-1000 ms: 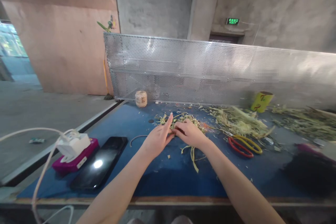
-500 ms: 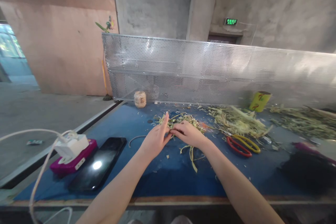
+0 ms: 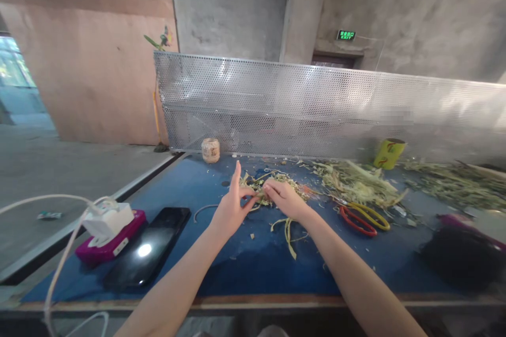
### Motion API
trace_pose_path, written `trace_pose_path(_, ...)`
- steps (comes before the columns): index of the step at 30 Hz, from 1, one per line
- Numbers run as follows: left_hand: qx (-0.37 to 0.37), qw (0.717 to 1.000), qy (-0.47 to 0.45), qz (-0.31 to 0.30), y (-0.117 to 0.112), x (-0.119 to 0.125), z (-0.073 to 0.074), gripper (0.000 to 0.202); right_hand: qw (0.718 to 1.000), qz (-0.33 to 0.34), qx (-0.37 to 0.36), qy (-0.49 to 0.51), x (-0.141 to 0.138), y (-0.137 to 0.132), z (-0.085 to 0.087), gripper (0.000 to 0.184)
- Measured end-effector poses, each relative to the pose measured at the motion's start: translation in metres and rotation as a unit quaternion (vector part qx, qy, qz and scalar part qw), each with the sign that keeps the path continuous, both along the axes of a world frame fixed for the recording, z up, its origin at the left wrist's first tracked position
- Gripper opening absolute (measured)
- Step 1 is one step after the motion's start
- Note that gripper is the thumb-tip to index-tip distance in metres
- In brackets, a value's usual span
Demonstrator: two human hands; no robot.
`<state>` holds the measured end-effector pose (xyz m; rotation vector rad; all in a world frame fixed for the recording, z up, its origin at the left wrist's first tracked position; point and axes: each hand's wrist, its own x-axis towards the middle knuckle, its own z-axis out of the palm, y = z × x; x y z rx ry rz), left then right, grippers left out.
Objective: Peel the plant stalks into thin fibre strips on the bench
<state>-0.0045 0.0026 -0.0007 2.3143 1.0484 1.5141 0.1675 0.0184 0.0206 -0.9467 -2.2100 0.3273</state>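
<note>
At the middle of the blue tabletop (image 3: 245, 268), my left hand (image 3: 230, 208) pinches a pale, dried plant strip (image 3: 259, 197) between thumb and a bent finger, while another finger points upward. Close beside it, my right hand (image 3: 285, 199) has its fingers closed on the same strip, its thumb on the near side. The strip's far end is hidden among the fingers. Behind and around both hands lies a small heap of dried plant scraps (image 3: 294, 181). A few loose yellowish strips (image 3: 288, 234) lie just below my right wrist.
Scissors (image 3: 361, 218) with red and yellow handles lie right of my hands, beside a larger leaf pile (image 3: 358, 181). A yellow-green tube (image 3: 390, 154) and a string roll (image 3: 211, 150) stand near the perforated metal screen (image 3: 261, 100). At left are a phone (image 3: 152, 245) and magenta power strip (image 3: 128, 237).
My hands have moved slightly apart. My left hand has shifted a little left, and its raised finger now stands farther left; my right hand has turned, with its fingers curled more.
</note>
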Motion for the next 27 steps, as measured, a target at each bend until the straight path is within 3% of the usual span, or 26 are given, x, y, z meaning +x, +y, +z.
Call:
trace_pose_path(6, -0.087, 0.984, -0.151, -0.032, 0.002, 0.001, 0.003, 0.092, 0.996, -0.015, 0.078, -0.038, 0.004, 0.004, 0.003, 0.017)
trace_pose_path(12, -0.124, 0.979, -0.158, -0.044, 0.003, 0.002, 0.003, 0.094, 0.996, -0.036, 0.067, -0.045, 0.006, 0.001, 0.005, 0.017)
trace_pose_path(17, -0.158, 0.971, -0.180, -0.030, 0.003, 0.002, 0.003, 0.096, 0.984, -0.157, 0.050, -0.069, 0.048, -0.013, 0.006, 0.018)
trace_pose_path(19, -0.166, 0.968, -0.183, -0.030, 0.002, 0.003, 0.005, 0.096, 0.957, -0.249, 0.013, -0.146, 0.079, -0.020, 0.000, 0.020)
trace_pose_path(22, -0.175, 0.967, -0.181, -0.027, -0.001, 0.005, 0.008, 0.098, 0.858, -0.426, -0.102, -0.269, 0.128, -0.030, -0.014, 0.021)
trace_pose_path(24, -0.179, 0.969, -0.168, -0.021, -0.002, 0.005, 0.010, 0.097, 0.822, -0.473, -0.127, -0.290, 0.152, -0.036, -0.025, 0.019)
trace_pose_path(27, -0.170, 0.975, -0.143, -0.016, -0.002, 0.005, 0.009, 0.092, 0.791, -0.501, -0.157, -0.314, 0.170, -0.043, -0.035, 0.022)
